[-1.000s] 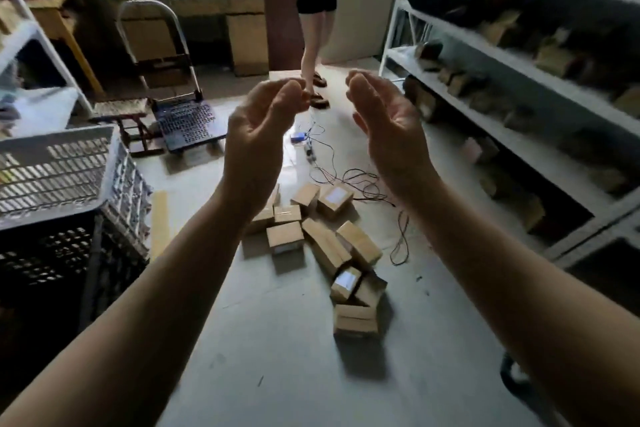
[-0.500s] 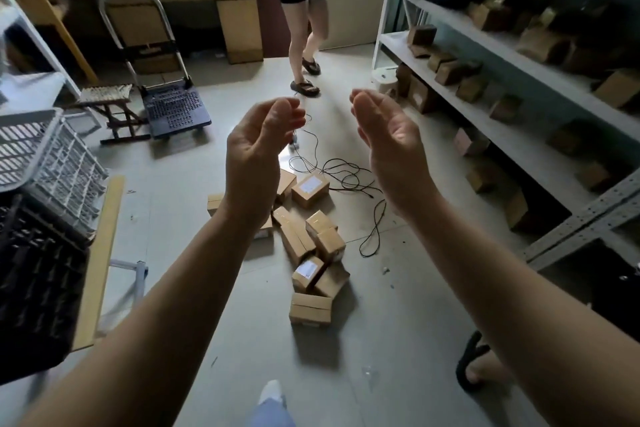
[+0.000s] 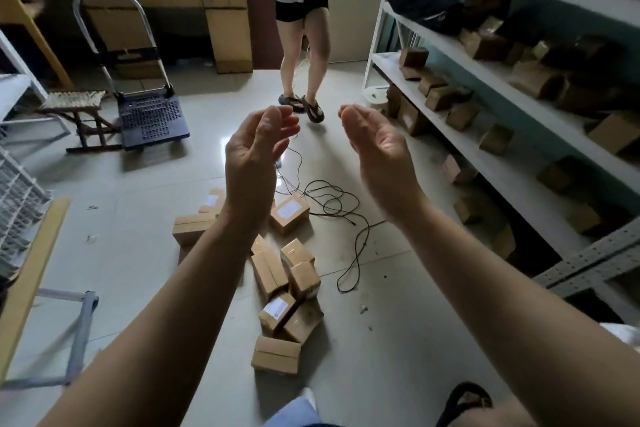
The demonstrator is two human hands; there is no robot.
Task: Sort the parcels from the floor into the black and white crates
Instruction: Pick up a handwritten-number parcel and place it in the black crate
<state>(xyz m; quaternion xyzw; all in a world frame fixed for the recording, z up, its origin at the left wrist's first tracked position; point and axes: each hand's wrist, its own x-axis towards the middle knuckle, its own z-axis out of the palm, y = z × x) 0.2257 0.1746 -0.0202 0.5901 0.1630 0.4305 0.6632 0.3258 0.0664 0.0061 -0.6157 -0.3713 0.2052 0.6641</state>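
I can't read any text from here. Three parcels (image 3: pixel 289 215) on the floor (image 3: pixel 138 253) carry white labels (image 3: pixel 276 307), but the print is too small and blurred for me. The nearest label perhaps has a dark mark in one corner.

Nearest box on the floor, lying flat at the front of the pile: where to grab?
Probably best from above, taking the box by its two short ends. It lies flat, long side toward the camera, with bare floor at both ends, while its far side sits close against the pile.
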